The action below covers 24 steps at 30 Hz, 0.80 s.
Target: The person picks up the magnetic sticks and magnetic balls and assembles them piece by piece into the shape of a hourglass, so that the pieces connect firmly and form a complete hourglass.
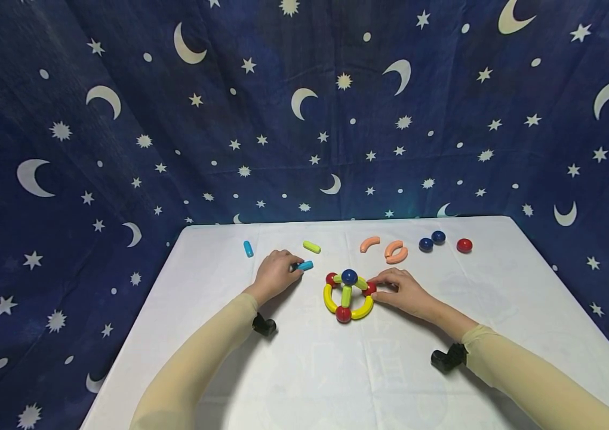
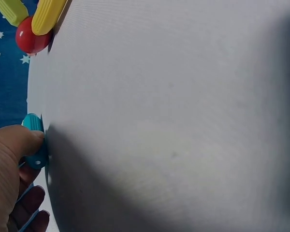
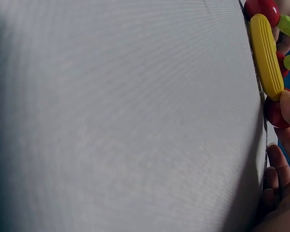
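Note:
My left hand (image 1: 276, 276) pinches a short blue rod (image 1: 305, 265) between thumb and fingers at the table surface; the left wrist view shows the thumb across the blue rod (image 2: 35, 141). To its right stands a built frame (image 1: 346, 297) of curved yellow pieces (image 1: 329, 298), straight green rods and red balls, topped by a dark blue ball (image 1: 349, 277). My right hand (image 1: 404, 292) pinches the red ball (image 1: 369, 289) at the frame's right corner. In the right wrist view, thumb and finger lie against that red ball (image 3: 276, 114), beside a yellow curved piece (image 3: 267, 57).
Along the back of the white table (image 1: 304, 382) lie another blue rod (image 1: 248, 248), a green rod (image 1: 311, 246), three orange curved pieces (image 1: 396, 255), two dark blue balls (image 1: 426, 245) and a red ball (image 1: 464, 245). A starry navy cloth (image 1: 304, 149) hangs behind.

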Tool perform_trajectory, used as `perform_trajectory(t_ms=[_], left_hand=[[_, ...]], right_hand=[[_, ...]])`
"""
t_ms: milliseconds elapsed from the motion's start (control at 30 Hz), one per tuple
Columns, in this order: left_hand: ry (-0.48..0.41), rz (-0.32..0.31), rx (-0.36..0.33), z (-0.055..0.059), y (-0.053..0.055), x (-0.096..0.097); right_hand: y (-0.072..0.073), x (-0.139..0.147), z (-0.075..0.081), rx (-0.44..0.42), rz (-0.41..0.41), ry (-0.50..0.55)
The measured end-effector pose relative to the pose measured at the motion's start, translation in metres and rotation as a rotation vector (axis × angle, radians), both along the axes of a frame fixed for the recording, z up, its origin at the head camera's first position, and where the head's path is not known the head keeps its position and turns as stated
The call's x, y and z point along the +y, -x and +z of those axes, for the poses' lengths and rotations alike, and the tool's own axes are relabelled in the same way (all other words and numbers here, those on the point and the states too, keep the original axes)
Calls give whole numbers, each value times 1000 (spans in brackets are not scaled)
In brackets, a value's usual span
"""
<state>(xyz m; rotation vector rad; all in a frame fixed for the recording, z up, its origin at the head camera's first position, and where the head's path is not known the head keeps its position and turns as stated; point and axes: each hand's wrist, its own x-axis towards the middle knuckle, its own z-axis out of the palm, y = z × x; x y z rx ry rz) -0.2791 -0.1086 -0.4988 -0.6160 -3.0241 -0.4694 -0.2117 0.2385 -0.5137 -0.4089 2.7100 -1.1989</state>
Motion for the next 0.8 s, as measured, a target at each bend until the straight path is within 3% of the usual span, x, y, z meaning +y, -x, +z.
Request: perform_trajectory(t_ms=[200, 333, 633, 800], left_hand=[[-20, 9, -13, 0, -2, 1], [-120, -5, -41, 2, -7, 4], [-616, -47, -205, 17, -21, 22], [-817, -68, -273, 24, -31, 32]], right_hand=[[0, -1, -2, -9, -4, 0], [0, -1, -4, -14, -8, -3], [1, -1, -6, -29, -15, -12], [1, -1, -5, -26, -20, -15]])
